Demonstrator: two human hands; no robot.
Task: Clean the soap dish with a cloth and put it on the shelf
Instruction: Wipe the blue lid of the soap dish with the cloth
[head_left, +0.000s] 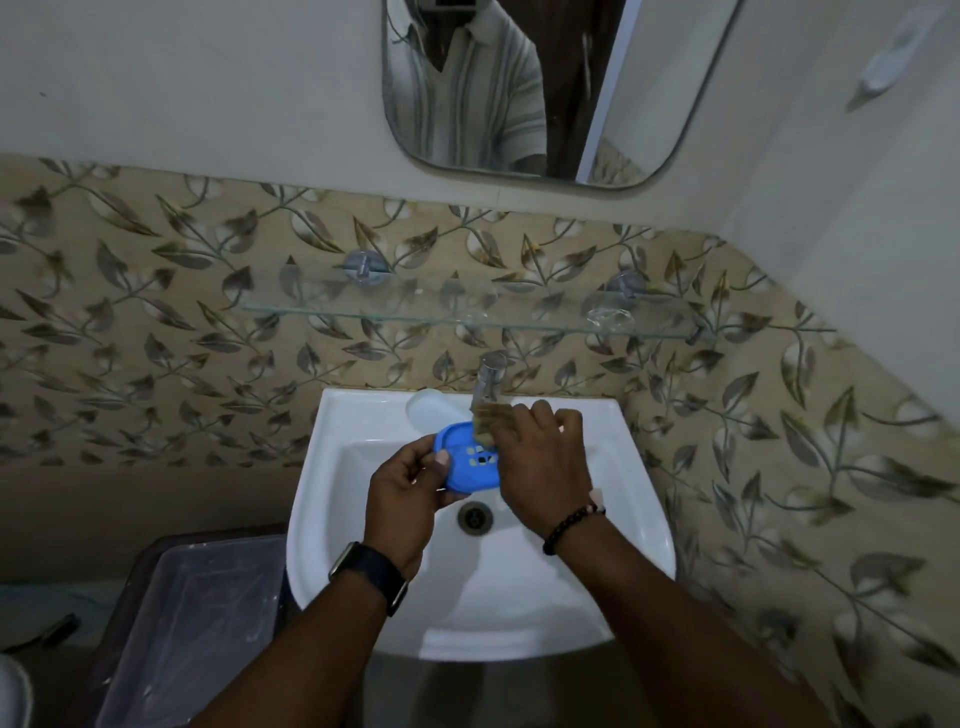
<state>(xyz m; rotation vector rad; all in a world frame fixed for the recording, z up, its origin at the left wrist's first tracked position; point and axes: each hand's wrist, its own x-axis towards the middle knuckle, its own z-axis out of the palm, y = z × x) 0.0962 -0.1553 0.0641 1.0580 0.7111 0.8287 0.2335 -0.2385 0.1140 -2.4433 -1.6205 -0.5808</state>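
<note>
Over the white sink (597, 499) my left hand (410, 493) grips the left edge of a blue soap dish (462, 460) with small holes in its floor. My right hand (540, 462) is closed on a brownish-green cloth (485, 423) and presses it against the dish's far right rim, just under the tap (491, 371). Most of the cloth is hidden by my fingers. A glass shelf (415, 314) runs along the leaf-patterned wall above the tap.
A white soap bar or lid (431, 410) lies on the sink's back left ledge. The drain (474, 517) sits below the dish. A mirror (519, 88) hangs above the shelf. A plastic-covered bin (192, 623) stands left of the sink.
</note>
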